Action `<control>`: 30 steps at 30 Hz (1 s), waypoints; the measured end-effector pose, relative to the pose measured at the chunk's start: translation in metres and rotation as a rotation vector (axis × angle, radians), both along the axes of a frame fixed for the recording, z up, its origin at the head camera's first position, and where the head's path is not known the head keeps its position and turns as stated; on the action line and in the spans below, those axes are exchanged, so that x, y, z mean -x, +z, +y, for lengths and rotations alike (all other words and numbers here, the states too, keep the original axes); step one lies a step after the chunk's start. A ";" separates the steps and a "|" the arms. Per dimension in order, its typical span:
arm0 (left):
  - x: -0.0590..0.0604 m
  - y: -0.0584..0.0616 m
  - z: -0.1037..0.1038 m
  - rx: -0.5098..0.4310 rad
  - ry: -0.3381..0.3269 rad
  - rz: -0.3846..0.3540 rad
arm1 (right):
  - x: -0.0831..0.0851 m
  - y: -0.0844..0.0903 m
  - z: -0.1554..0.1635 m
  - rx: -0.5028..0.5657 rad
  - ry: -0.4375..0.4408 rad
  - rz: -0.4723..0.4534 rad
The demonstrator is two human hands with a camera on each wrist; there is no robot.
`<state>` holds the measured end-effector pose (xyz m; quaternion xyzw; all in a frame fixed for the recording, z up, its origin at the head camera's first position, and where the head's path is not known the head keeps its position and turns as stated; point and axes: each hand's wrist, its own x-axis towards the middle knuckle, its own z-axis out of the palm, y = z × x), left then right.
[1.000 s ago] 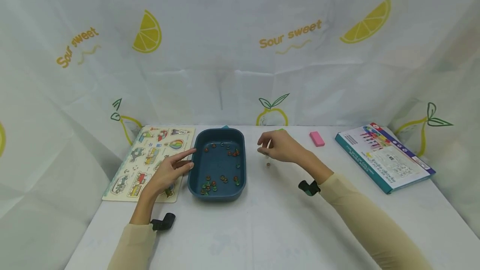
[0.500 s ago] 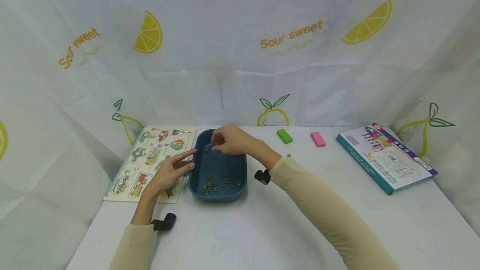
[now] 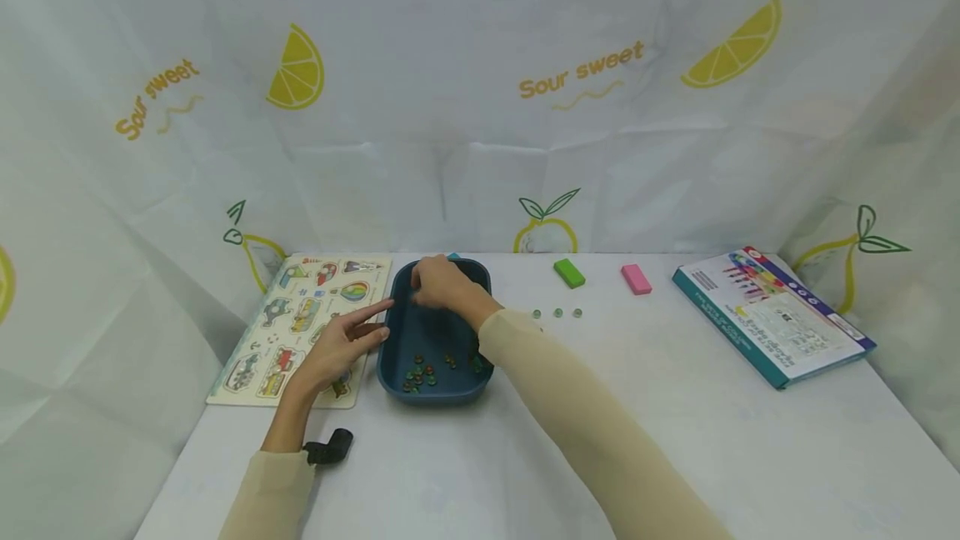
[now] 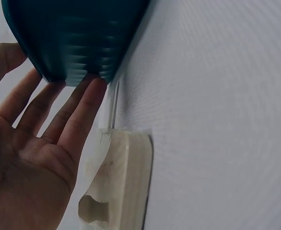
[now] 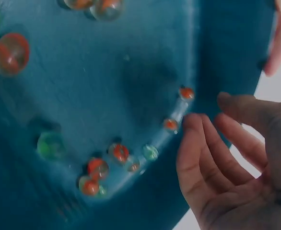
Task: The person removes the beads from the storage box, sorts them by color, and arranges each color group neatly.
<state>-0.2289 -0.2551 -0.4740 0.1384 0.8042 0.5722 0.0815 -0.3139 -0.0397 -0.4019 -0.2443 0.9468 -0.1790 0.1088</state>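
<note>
A dark blue plastic tray (image 3: 435,333) holds several glass marbles with orange or green swirls. My left hand (image 3: 335,348) rests its straightened fingers against the tray's left wall, and the left wrist view shows those fingertips (image 4: 98,86) at its outside. Inside the back of the tray is my right hand (image 3: 441,283). Seen from the right wrist, its thumb and fingers are apart with nothing between them, fingertips close to an orange marble (image 5: 170,124) along the tray's edge. Another orange marble (image 5: 186,93) lies just beyond. Near the front of the tray sits a cluster of marbles (image 3: 417,375).
Right of the tray, several marbles (image 3: 558,312) lie in a row on the white table. Behind them are a green block (image 3: 569,272) and a pink block (image 3: 636,279). A boxed set (image 3: 772,315) lies far right. A wooden picture puzzle board (image 3: 303,319) lies left, under the left hand.
My right hand has moved left from the table into the tray, toward its back left. The marble row and green block have come into sight. My left hand has stayed in place.
</note>
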 end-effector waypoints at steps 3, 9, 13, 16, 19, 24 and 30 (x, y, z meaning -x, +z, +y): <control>0.000 0.001 0.000 0.014 0.003 0.007 | 0.000 -0.005 -0.009 -0.017 -0.070 -0.009; 0.000 0.001 -0.001 0.012 0.004 0.013 | 0.001 -0.019 -0.018 -0.021 -0.106 -0.012; -0.001 0.000 0.000 -0.001 -0.001 0.006 | 0.000 -0.026 -0.021 -0.059 -0.092 0.002; -0.001 0.000 0.000 -0.005 -0.003 -0.002 | 0.000 -0.029 -0.023 -0.078 -0.088 0.012; -0.001 0.000 -0.001 -0.003 0.003 -0.004 | 0.000 -0.031 -0.024 -0.085 -0.082 0.020; -0.001 0.000 -0.001 0.006 0.013 -0.004 | 0.000 -0.027 -0.021 -0.094 -0.066 0.017; -0.001 -0.001 -0.001 0.006 0.011 -0.007 | -0.004 -0.007 -0.007 -0.052 0.015 0.037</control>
